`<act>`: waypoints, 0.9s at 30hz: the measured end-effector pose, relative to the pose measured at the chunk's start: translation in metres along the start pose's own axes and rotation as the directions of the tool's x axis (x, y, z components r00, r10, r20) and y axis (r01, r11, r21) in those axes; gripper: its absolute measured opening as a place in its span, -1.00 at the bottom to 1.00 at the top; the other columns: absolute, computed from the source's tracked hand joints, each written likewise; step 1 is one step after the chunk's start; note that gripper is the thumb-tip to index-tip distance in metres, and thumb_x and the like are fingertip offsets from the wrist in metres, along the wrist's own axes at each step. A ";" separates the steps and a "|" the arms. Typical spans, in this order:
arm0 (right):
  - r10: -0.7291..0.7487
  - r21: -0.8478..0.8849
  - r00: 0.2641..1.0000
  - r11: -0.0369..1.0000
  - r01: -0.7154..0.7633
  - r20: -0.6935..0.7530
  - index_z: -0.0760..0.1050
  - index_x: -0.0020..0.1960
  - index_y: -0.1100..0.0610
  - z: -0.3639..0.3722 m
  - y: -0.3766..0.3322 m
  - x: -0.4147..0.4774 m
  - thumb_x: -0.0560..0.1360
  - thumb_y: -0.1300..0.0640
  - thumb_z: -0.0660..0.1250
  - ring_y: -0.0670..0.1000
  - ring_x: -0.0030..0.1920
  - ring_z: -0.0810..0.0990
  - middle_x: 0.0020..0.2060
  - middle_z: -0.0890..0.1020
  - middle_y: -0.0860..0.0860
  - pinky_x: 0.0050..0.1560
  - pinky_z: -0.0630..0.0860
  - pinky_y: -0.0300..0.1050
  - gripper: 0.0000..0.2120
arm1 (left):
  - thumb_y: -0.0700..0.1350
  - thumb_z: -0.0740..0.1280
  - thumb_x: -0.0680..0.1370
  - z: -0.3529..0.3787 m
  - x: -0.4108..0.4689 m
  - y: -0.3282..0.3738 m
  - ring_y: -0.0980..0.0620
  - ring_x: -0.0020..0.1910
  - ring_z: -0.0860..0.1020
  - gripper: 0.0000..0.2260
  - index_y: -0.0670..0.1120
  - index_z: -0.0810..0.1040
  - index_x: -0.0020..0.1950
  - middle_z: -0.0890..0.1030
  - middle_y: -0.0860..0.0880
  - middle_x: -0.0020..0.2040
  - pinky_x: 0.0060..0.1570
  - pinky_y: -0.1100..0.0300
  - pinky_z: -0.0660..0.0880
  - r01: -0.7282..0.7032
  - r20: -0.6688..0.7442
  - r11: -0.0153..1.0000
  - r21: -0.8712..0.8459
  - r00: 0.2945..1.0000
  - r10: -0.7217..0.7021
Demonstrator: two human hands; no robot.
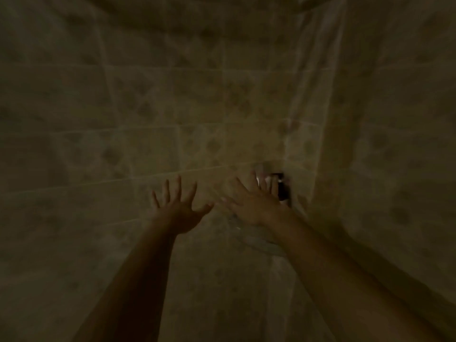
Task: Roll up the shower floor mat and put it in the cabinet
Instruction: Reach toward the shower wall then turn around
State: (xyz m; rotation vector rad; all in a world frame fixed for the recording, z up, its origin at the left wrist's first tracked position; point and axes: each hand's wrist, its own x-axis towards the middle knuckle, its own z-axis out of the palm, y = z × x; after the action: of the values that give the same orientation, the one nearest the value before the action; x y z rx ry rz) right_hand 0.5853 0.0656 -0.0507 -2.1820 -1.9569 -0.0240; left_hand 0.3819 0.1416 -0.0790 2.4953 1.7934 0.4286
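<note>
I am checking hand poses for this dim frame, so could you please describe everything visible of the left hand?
The left hand is bare and open, fingers spread wide and pointing away from the camera, back facing the viewer. It holds nothing and hovers before the patterned tiled wall; any contact cannot be judged. Its thumb tip reaches toward the right hand. A bare forearm extends from below.

No text, label, brand, number or sign can be read anywhere in this dim, blurred view. The tiled surface (172, 114) carries only a faint diamond pattern, with no lettering on it.
</note>
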 end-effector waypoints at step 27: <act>-0.917 0.263 -0.196 -0.105 0.959 0.349 -0.22 0.55 -0.23 0.255 -0.404 -0.109 0.43 -0.52 -0.24 0.16 0.55 -0.32 0.58 -0.26 0.09 0.39 -0.41 0.37 -0.23 | 0.62 -0.22 0.29 0.063 -0.404 -0.192 -0.10 0.45 -0.47 -0.13 0.26 -0.29 0.50 -0.45 0.01 0.50 0.32 -0.28 -0.45 0.995 -0.032 -0.071 -0.075 -0.073 -0.997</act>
State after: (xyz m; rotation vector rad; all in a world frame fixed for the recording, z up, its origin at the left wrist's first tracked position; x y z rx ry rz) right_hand 0.1421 0.0401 -0.2583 0.0600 -3.3796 0.1580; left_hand 0.1014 -0.1644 -0.2569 0.3507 2.8925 0.3496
